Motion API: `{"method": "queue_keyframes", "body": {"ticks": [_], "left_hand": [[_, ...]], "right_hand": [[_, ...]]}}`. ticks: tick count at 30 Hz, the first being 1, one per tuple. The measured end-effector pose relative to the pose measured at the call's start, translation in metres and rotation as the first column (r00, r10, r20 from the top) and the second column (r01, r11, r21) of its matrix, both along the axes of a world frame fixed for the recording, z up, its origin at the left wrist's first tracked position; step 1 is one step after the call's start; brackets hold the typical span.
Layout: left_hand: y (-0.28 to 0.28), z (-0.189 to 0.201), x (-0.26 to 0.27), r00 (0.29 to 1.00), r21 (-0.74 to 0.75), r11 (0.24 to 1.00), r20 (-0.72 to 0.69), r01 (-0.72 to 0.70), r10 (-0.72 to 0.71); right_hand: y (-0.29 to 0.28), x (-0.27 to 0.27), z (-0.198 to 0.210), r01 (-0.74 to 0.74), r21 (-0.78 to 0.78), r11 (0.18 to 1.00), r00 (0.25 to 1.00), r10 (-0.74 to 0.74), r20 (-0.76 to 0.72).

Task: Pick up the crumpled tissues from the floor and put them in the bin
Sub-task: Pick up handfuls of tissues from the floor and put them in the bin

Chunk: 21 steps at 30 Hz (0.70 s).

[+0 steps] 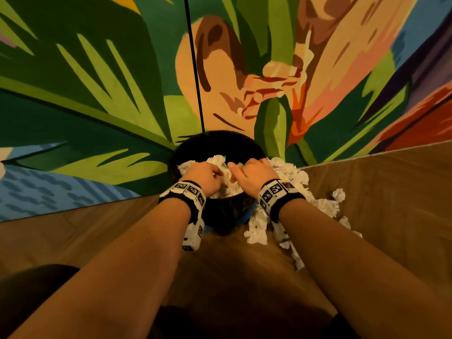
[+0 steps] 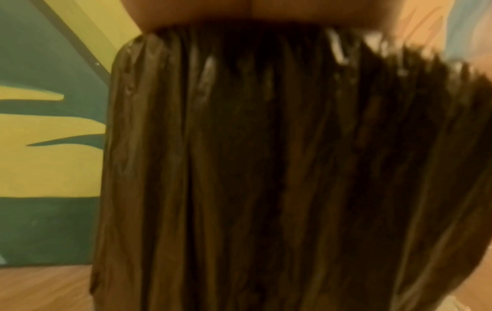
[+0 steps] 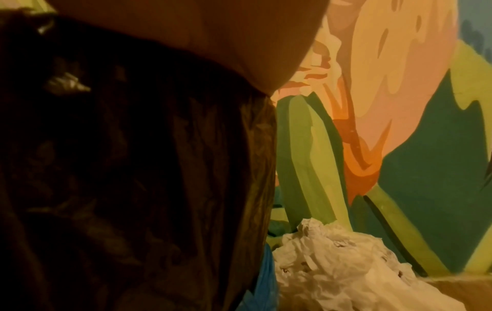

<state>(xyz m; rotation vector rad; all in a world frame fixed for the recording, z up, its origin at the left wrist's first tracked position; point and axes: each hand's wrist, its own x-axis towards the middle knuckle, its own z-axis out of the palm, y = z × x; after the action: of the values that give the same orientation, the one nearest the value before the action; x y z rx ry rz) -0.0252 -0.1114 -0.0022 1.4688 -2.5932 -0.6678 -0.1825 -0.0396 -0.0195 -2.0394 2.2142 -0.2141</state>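
A painted mural [image 1: 102, 94] of green leaves and an orange flower filled the wall behind a wood floor [image 1: 73, 236]. In the head view, a dark bin [image 1: 220, 145] stood at the foot of the wall, heaped with white tissues [image 1: 217, 160]. The left hand [image 1: 204, 176] and the right hand [image 1: 252, 173] sat side by side over the bin's mouth, fingers curled into the wad of tissues there, each gripping it. More loose tissues [image 1: 325, 206] lay on the floor to the right of the bin, some touching its side.

In the left wrist view, the bin liner [image 2: 266, 168] filled most of the frame, pleated and blurred, with the mural [image 2: 48, 157] and floor [image 2: 40, 288] at left; the fingers could not be seen.

In the right wrist view, the liner [image 3: 133, 189] took the left half, and a pile of tissues [image 3: 346, 267] lay on the floor just beside the bin's base, before the mural [image 3: 399, 126].
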Motion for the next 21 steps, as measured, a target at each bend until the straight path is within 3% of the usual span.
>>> {"method": "queue_keyframes", "body": {"ticks": [4,8,12,14,17,19,21], "left_hand": [[0.001,0.008,-0.002,0.997,-0.005,1.0,-0.075,-0.015,0.015],[0.005,0.026,-0.01,0.984,-0.144,0.986,-0.165,-0.089,0.064],[0.02,0.048,-0.031,0.961,-0.325,0.946,-0.259,0.007,-0.096],[0.032,0.058,-0.045,0.941,-0.387,0.92,-0.283,0.064,-0.184],[0.06,0.067,-0.071,0.875,-0.422,0.896,-0.371,0.139,-0.31],[0.084,0.065,-0.091,0.822,-0.379,0.902,-0.432,0.207,-0.37],[0.107,0.051,-0.108,0.797,-0.284,0.915,-0.459,0.288,-0.393]], "right_hand": [[0.008,-0.004,0.003,0.028,-0.136,0.99,0.977,0.001,0.215],[0.023,-0.02,0.022,0.108,-0.332,0.937,0.912,0.04,0.409],[0.038,-0.044,0.037,0.255,-0.463,0.849,0.865,0.015,0.502],[0.045,-0.058,0.037,0.359,-0.457,0.814,0.818,-0.039,0.573],[0.061,-0.082,0.023,0.551,-0.372,0.747,0.683,-0.147,0.716],[0.077,-0.098,0.008,0.646,-0.294,0.705,0.605,-0.238,0.76],[0.098,-0.112,-0.012,0.695,-0.201,0.69,0.572,-0.362,0.736]]}}
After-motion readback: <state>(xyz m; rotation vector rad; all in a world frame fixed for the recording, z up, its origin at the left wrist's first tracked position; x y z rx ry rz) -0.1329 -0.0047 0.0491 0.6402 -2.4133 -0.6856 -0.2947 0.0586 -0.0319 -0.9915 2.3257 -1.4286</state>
